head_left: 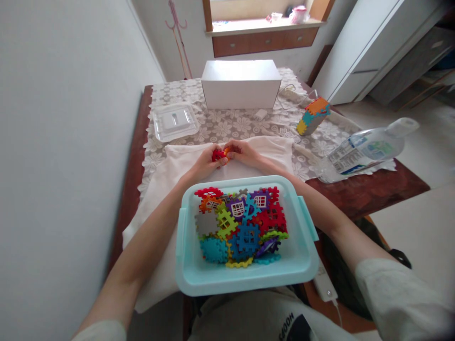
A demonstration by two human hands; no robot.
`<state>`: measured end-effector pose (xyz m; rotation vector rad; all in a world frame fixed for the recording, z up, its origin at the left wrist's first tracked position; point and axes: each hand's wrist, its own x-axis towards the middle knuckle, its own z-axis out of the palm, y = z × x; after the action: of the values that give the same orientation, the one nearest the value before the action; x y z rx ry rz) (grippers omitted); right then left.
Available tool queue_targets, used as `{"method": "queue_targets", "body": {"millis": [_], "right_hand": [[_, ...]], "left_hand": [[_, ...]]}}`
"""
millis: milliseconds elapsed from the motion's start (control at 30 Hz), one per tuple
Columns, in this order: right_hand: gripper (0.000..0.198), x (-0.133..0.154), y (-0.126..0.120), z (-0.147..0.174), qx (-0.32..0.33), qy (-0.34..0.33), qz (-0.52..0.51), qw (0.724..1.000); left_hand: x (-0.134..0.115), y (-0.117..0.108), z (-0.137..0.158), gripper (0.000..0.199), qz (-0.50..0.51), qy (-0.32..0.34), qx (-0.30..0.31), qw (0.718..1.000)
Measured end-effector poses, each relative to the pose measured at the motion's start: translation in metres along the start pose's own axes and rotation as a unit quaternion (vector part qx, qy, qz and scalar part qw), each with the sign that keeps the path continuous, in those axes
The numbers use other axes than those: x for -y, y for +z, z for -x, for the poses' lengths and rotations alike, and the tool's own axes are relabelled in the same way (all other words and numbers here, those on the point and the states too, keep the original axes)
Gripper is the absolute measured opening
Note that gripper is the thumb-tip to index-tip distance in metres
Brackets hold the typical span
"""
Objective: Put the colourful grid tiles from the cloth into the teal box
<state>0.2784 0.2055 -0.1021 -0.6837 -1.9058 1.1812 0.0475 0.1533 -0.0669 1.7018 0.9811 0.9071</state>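
Note:
Over the white cloth (177, 163), beyond the tub, my two hands meet. My left hand (206, 162) is closed on a red toothed building piece (218, 155). Beside it, my right hand (241, 152) grips an orange building piece (226, 151), which touches the red one; whether they are joined I cannot tell. Between my forearms sits a light blue plastic tub (188, 277) holding many interlocking pieces in red, purple, blue, green, grey and yellow, some with window grids.
A white box (241, 92) stands at the back of the table, with a clear plastic lid (176, 122) to its left. At right are a built block of coloured pieces (313, 116) and a large clear bottle (366, 149). A wall (71, 118) runs along the left.

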Motion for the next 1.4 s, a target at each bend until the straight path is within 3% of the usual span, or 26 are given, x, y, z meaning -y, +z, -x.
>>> {"method": "queue_targets", "body": {"millis": [300, 400, 500, 733, 967, 1200, 1400], "right_hand": [[0.033, -0.001, -0.001, -0.001, 0.002, -0.005, -0.019, 1.000], [0.035, 0.004, -0.001, 0.001, -0.001, 0.019, -0.044, 0.999], [0.036, 0.009, -0.002, 0.002, -0.006, 0.036, -0.084, 0.996], [0.036, 0.009, -0.006, 0.004, -0.058, 0.066, -0.138, 0.987], [0.034, 0.004, -0.004, 0.003, -0.047, 0.085, -0.219, 0.971], [0.036, 0.006, -0.003, 0.005, -0.013, 0.077, -0.120, 0.990], [0.037, 0.013, -0.003, 0.007, -0.033, 0.087, -0.107, 0.990]], "left_hand": [[0.003, 0.001, 0.000, 0.040, -0.005, 0.000, 0.001, 1.000], [0.004, 0.001, 0.001, 0.043, -0.028, 0.011, -0.034, 0.999], [0.010, 0.001, 0.000, 0.055, -0.028, 0.029, -0.080, 0.996], [0.029, 0.000, -0.007, 0.083, 0.045, 0.058, -0.111, 0.991], [0.025, 0.001, -0.007, 0.073, 0.059, 0.047, -0.133, 0.988], [0.018, 0.001, -0.005, 0.066, 0.056, 0.041, -0.153, 0.986], [0.015, 0.002, -0.003, 0.056, 0.042, 0.050, -0.150, 0.987]]}}
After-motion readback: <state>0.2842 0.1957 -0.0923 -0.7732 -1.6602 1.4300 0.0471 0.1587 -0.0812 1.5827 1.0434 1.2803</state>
